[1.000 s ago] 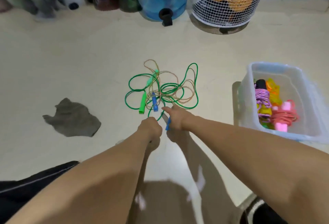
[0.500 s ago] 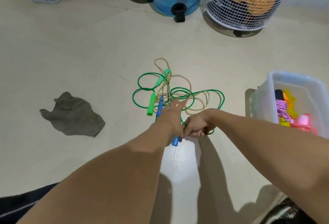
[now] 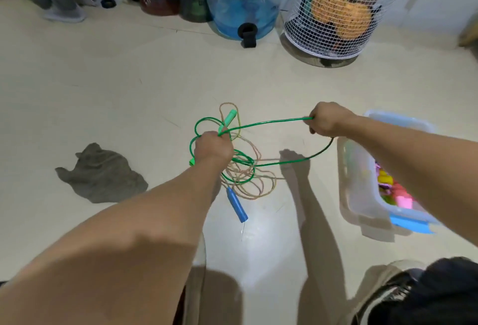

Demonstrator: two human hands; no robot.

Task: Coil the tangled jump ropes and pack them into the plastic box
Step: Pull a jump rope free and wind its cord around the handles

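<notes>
So we start at the left, where a grey rag (image 3: 99, 173) lies flat on the pale floor (image 3: 129, 86), well apart from the work and nothing we need touch; just right of it our left hand (image 3: 213, 146) is closed in a fist around the green jump rope (image 3: 271, 124) at one of its green handles, whose butt (image 3: 192, 161) peeps out below the fist, and we judge this should stay our anchor, held steady while the other hand does the travelling; beside the fist the second green handle (image 3: 229, 117) pokes up on the far side, and below it the beige jump rope (image 3: 254, 182) hangs and lies in loose loops threaded through the green ones, its blue handle (image 3: 236, 205) dangling toward us; the knot of the two ropes is the risk, so we would draw the green cord out slowly and watch whether the beige loops lift with it, easing them off instead of yanking; further right our right hand (image 3: 327, 119) pinches the green cord with curled fingers and has it stretched into one long loop, and we think equal loops laid back into the left fist will make a tidy coil; at the far right the plastic box (image 3: 357, 190) waits on the floor just beyond that arm, already holding coloured ropes (image 3: 388, 182), so room for the new coils looks limited.
</notes>
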